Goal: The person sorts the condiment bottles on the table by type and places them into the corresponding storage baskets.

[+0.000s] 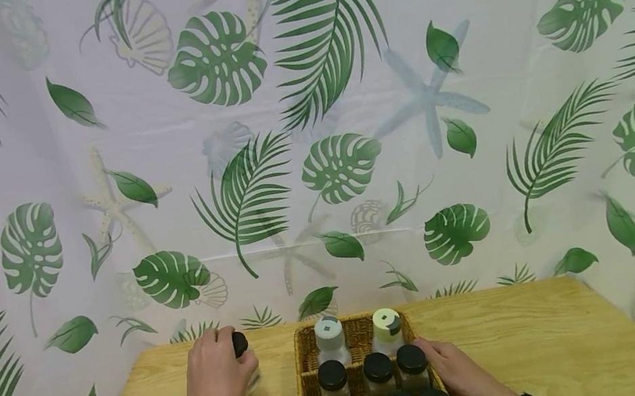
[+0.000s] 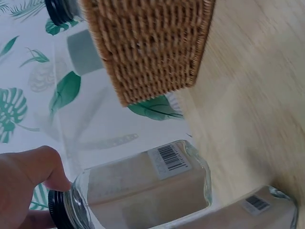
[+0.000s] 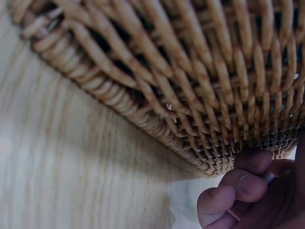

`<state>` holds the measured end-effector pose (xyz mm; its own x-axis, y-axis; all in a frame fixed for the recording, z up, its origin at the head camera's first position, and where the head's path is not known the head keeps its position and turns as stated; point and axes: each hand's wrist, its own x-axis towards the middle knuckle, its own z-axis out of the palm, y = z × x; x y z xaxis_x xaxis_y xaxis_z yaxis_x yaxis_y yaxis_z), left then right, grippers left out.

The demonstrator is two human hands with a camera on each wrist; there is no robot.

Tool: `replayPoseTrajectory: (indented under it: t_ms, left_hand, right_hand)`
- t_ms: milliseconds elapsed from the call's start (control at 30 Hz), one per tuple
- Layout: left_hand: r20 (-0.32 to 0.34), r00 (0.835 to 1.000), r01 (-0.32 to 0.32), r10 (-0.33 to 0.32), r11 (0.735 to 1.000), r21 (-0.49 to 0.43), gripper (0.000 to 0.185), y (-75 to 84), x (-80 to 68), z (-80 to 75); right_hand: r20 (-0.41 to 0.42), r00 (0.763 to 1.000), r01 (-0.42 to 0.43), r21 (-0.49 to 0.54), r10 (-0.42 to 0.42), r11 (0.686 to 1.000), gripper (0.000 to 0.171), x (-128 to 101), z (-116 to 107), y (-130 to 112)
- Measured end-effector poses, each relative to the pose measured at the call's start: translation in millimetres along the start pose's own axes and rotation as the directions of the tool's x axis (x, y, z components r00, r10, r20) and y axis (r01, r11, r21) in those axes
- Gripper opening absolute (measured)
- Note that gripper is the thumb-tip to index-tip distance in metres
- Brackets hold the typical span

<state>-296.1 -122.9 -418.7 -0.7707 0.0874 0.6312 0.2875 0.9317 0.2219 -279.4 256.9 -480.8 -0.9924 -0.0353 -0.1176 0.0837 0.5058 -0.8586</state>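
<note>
My left hand (image 1: 215, 381) grips a clear glass jar (image 2: 143, 186) with a black cap (image 1: 240, 344), on the wooden table to the left of a wicker basket (image 1: 301, 365). In the left wrist view the fingers (image 2: 28, 176) wrap the jar near its cap, and its barcode label shows. A second similar jar (image 2: 267, 212) lies close beside it. My right hand (image 1: 453, 366) rests along the basket's right side. Its curled fingers (image 3: 233, 191) press against the woven wall (image 3: 190, 71).
The basket holds several jars: a grey-white capped one (image 1: 330, 340) and a pale-green capped one (image 1: 387, 328) at the back, black-capped ones (image 1: 378, 370) in front. A leaf-print curtain (image 1: 311, 158) closes off the table's back and sides. Bare tabletop (image 1: 530, 344) lies right of the basket.
</note>
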Motion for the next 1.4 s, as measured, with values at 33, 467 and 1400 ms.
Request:
replayPoseTrajectory:
  t_ms: [33,467,1400]
  left_hand:
    - [-0.002,1.000,0.000,0.000,1.000,-0.010,0.031,2.4,0.0,-2.4]
    - [0.056,0.998,0.025,-0.020,0.994,-0.102,0.034,36.8,-3.7,-32.9]
    - [0.100,0.989,-0.089,0.110,0.978,-0.190,0.031,88.1,-22.3,-72.1]
  right_hand:
    - [0.004,1.000,-0.009,0.012,0.009,1.000,0.062,0,0,0]
    - [-0.014,1.000,-0.017,0.016,0.017,1.000,0.060,0,0,2]
    - [0.015,1.000,-0.014,0.033,0.013,0.999,0.065,2,-1,5]
